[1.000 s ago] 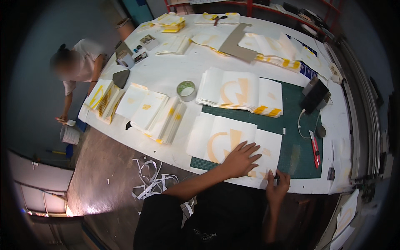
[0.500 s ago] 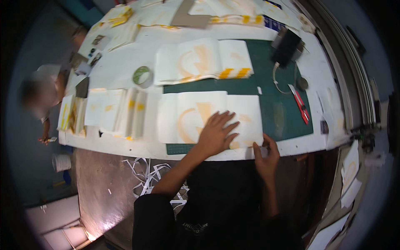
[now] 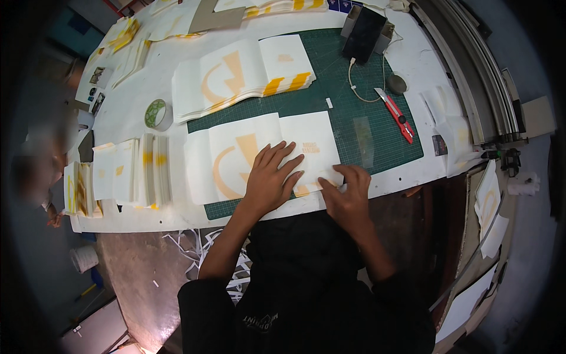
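A white paper sheet with pale orange print (image 3: 230, 133) lies folded out on the green cutting mat (image 3: 386, 162), near the table's front edge. My left hand (image 3: 271, 180) rests flat on its middle, fingers spread. At the sheet's lower right corner is my right hand (image 3: 349, 194), its fingers bent. Its thumb and index fingertip touch the paper with a gap between them. A narrow yellow-marked strip (image 3: 306, 187) runs along the sheet's lower edge between the hands. Behind lies a stack of similar printed sheets (image 3: 236, 76) with yellow-striped edges.
A red utility knife (image 3: 398, 118) lies on the mat at the right, by a black box-shaped device (image 3: 364, 34) with a cable. A roll of green tape (image 3: 158, 115) and folded paper stacks (image 3: 127, 171) are at the left. Paper strips (image 3: 194, 248) litter the floor. Another person stands far left.
The view has shifted, so the table appears lower left and tilted. My right hand has moved in from the front edge onto the sheet's corner; my left stays flat on the paper.
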Action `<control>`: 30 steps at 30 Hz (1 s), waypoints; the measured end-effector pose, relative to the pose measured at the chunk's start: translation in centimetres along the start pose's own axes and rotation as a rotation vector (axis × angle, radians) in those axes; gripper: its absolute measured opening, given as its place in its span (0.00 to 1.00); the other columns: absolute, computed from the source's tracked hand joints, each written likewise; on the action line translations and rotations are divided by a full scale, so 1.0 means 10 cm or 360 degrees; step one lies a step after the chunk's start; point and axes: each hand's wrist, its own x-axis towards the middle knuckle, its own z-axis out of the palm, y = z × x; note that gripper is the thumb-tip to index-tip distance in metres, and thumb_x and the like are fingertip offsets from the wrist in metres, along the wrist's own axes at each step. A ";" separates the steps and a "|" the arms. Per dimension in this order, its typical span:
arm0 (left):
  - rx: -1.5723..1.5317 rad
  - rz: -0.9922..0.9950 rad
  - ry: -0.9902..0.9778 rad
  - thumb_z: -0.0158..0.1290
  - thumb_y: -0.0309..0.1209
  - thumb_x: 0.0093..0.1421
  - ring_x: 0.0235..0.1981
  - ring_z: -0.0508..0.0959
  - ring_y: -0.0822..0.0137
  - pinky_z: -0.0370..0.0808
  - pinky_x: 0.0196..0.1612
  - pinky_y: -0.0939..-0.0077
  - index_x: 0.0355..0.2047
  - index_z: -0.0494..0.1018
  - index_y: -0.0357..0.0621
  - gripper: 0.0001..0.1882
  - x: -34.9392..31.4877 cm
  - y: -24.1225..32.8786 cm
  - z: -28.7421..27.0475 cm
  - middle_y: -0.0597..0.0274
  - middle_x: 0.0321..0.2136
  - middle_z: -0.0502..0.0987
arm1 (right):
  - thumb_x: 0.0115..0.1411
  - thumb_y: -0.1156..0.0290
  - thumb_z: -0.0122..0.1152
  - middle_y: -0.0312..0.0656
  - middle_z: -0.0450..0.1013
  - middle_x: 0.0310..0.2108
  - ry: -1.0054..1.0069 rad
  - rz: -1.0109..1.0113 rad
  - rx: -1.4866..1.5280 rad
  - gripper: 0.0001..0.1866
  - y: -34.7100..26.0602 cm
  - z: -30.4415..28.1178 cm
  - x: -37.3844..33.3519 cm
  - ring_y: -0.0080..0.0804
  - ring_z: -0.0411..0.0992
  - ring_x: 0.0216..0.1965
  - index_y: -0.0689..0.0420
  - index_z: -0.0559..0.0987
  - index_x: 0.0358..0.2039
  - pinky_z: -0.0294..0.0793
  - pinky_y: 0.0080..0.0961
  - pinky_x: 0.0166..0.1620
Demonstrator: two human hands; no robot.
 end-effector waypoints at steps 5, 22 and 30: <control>0.0033 0.0046 0.0035 0.59 0.34 0.65 0.64 0.70 0.47 0.61 0.70 0.47 0.56 0.79 0.48 0.19 0.02 0.01 -0.02 0.52 0.60 0.74 | 0.54 0.75 0.70 0.43 0.73 0.44 -0.0235 -0.0281 0.0113 0.09 0.10 0.17 0.02 0.44 0.70 0.52 0.55 0.84 0.37 0.64 0.49 0.57; 0.0162 -0.0298 0.0122 0.63 0.36 0.63 0.65 0.69 0.42 0.63 0.68 0.40 0.62 0.74 0.44 0.28 -0.58 0.63 0.19 0.46 0.63 0.69 | 0.60 0.70 0.72 0.39 0.74 0.31 -0.0488 0.0016 0.0512 0.07 0.25 0.29 0.31 0.38 0.71 0.38 0.57 0.81 0.31 0.63 0.38 0.51; 0.0256 -0.0331 0.0129 0.62 0.42 0.64 0.66 0.68 0.43 0.62 0.69 0.42 0.62 0.74 0.41 0.29 -0.60 0.63 0.28 0.44 0.62 0.70 | 0.58 0.65 0.76 0.38 0.74 0.29 -0.0406 0.0099 0.0439 0.11 0.25 0.28 0.31 0.37 0.72 0.38 0.56 0.82 0.31 0.62 0.38 0.51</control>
